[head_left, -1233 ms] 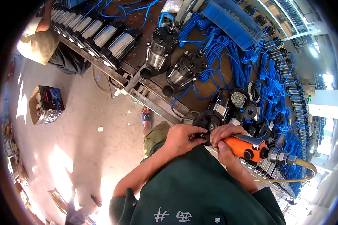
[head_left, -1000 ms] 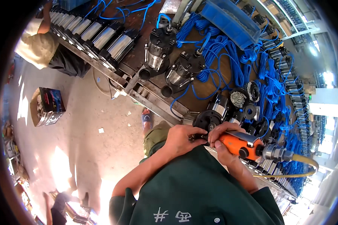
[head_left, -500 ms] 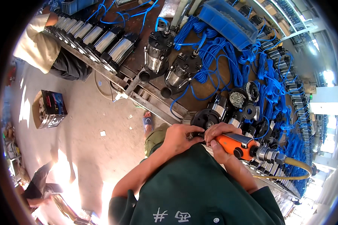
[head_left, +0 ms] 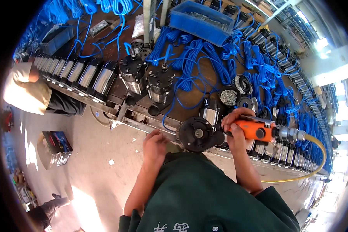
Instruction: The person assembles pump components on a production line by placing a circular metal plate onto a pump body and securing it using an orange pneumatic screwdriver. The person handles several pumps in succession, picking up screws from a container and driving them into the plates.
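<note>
My right hand is wrapped round an orange air-powered driver, whose metal fitting joins a yellow hose. The driver's front end, partly covered by my fingers, lies just right of a round black pump housing with a shaft in its centre. That housing sits on a silver pump body lying at the bench's near edge. Left of the housing, apart from it, my left hand hovers with loosely bent fingers; I see nothing in it.
Two upright pumps stand beyond the bench edge. Coils of blue cable and a blue bin of small metal parts lie behind. Rows of silver pumps flank both sides. A person is at the left; a cardboard box sits on the floor.
My hands, close together before, are now apart: the left has drawn away to the left, the right has shifted up and right with the driver. The view has turned, showing the pump housing fully.
</note>
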`<state>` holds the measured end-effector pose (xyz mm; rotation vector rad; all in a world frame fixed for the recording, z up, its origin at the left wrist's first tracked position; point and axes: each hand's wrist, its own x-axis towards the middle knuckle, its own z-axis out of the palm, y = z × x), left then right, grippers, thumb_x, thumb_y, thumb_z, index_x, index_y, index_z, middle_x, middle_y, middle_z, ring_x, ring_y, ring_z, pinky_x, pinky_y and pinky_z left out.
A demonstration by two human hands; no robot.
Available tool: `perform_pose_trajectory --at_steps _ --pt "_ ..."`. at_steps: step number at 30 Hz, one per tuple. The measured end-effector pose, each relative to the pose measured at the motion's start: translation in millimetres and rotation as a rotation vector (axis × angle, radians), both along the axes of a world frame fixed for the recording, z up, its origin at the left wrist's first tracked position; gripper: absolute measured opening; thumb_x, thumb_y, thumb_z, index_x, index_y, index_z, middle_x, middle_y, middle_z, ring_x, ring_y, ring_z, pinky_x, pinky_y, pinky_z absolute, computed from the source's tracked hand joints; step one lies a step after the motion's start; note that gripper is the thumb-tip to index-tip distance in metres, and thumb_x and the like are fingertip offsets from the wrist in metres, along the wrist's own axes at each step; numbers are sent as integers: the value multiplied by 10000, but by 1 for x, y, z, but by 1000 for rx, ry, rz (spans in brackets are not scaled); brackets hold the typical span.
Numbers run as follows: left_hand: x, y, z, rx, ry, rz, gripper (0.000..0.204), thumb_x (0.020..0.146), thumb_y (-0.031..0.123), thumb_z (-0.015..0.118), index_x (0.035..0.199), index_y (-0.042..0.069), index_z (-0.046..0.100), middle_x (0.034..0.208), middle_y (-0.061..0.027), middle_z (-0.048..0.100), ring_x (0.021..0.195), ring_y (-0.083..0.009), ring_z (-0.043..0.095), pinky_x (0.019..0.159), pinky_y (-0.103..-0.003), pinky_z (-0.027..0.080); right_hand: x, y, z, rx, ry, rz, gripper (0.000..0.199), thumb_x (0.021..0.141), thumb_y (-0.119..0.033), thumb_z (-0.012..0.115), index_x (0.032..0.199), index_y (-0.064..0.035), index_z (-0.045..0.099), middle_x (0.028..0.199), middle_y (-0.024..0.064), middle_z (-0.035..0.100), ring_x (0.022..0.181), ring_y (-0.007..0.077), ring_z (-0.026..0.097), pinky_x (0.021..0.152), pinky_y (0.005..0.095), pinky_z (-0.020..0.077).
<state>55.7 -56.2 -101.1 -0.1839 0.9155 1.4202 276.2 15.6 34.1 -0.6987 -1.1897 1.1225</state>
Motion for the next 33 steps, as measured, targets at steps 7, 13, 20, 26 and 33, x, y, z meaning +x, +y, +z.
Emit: perform_pose_trajectory --at_steps 7,13,20,26,33 --pt "-2 12 19 88 85 -97 255 982 71 476 1209 -42 508 978 -143 652 849 -239 647 762 -331 543 8 11 -17 -96 49 -51 360 765 25 525 1120 6 464 782 97 565 666 148 542 644 290 483" --pt "15 27 76 277 79 -296 172 1006 173 501 1088 26 540 901 -116 653 736 -176 614 588 -260 466 -9 9 2 -40 150 -52 364 761 -91 580 1096 2 473 765 103 534 573 160 510 587 333 472" --pt "26 44 89 239 -11 -432 217 979 279 585 951 64 580 797 -79 663 634 -143 596 530 -233 425 -34 9 31 -3 292 18 359 766 -87 561 1098 -13 446 772 113 534 584 171 515 628 353 476" --pt "34 52 97 161 1 -417 200 969 233 605 956 36 636 791 -65 653 608 -131 568 516 -220 410 -42 10 31 -21 284 -17 357 764 -129 568 1086 -21 457 788 114 526 572 170 504 613 345 475" --pt "30 51 81 243 -81 -421 118 936 134 637 949 17 639 828 -76 648 635 -126 536 514 -240 389 -44 13 30 1 269 -11 339 768 -127 538 1077 -15 453 800 109 530 575 159 506 611 339 472"
